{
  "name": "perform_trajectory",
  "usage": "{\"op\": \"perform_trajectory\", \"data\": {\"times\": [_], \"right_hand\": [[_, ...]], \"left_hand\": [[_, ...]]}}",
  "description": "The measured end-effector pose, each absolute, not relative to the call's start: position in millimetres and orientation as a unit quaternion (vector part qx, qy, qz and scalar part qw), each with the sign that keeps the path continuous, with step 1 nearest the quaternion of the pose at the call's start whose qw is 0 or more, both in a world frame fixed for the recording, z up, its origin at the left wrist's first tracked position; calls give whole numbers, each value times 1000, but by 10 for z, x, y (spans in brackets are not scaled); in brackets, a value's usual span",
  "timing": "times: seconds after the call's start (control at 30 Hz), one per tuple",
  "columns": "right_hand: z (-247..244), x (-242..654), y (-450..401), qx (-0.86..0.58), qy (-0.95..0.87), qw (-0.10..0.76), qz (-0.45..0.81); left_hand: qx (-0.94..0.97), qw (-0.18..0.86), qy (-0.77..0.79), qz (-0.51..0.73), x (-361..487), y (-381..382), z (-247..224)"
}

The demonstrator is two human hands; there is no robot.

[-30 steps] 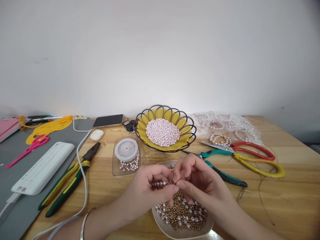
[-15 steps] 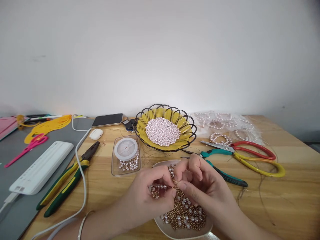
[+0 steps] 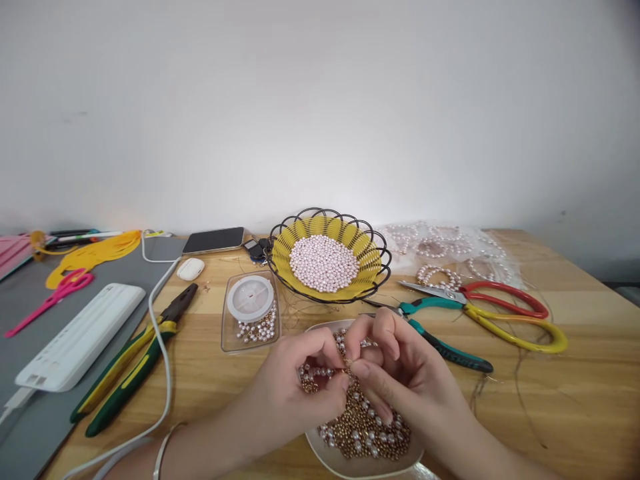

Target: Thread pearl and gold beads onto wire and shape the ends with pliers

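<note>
Over a white bowl [image 3: 320, 453] of gold beads and pearl beads, my two hands meet fingertip to fingertip. My left hand [image 3: 305, 383] pinches a beaded strand [image 3: 320, 372] of pearls and small gold beads between thumb and forefinger. Its far end is hidden behind the fingers. My right hand [image 3: 400, 367] closes thumb and forefinger on a thin thread end [image 3: 349, 362] beside the left fingertips. The remaining right fingers are curled. Behind the bowl stands a yellow and black basket [image 3: 370, 267] heaped with pearl beads [image 3: 324, 263].
Left of the bowl sits a clear box [image 3: 227, 340] with a thread spool [image 3: 250, 299] and beads. Pliers [image 3: 135, 360], a white cable [image 3: 167, 373] and a power strip [image 3: 83, 337] lie farther left. Scissors [image 3: 510, 313], teal pliers [image 3: 450, 353] and finished bracelets [image 3: 440, 277] are on the right.
Both hands keep their pinch at nearly the same spot over the bowl. The whole view has shifted very slightly, with things appearing a little farther left.
</note>
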State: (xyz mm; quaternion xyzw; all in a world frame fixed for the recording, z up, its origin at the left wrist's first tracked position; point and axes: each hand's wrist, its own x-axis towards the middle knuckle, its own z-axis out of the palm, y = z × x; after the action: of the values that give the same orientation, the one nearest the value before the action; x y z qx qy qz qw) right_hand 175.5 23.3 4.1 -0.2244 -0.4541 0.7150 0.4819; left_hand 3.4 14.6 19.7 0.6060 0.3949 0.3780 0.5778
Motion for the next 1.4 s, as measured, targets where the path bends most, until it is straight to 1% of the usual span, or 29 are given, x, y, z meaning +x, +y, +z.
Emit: {"op": "perform_trajectory", "data": {"times": [0.17,0.47,0.8,0.87,0.97,1.03,1.23,1.4], "right_hand": [[62,1758,239,-220,-456,477,719],[87,1786,214,-222,-462,477,714],[84,1822,308,-227,-449,454,735],[74,1825,324,-228,-449,459,732],[42,1822,328,-236,-448,467,725],[18,1816,327,-241,-449,471,720],[-7,1797,360,-263,-460,471,706],[-4,1813,366,-290,-469,472,688]], "left_hand": [[591,591,413,361,43,142,202],[656,526,387,379,19,141,191],[648,550,371,374,-18,150,139],[633,572,366,371,-17,152,136],[570,663,338,348,-11,149,125],[537,703,320,339,-6,148,121],[497,731,334,327,-2,172,178],[498,724,343,332,-3,193,229]]}}
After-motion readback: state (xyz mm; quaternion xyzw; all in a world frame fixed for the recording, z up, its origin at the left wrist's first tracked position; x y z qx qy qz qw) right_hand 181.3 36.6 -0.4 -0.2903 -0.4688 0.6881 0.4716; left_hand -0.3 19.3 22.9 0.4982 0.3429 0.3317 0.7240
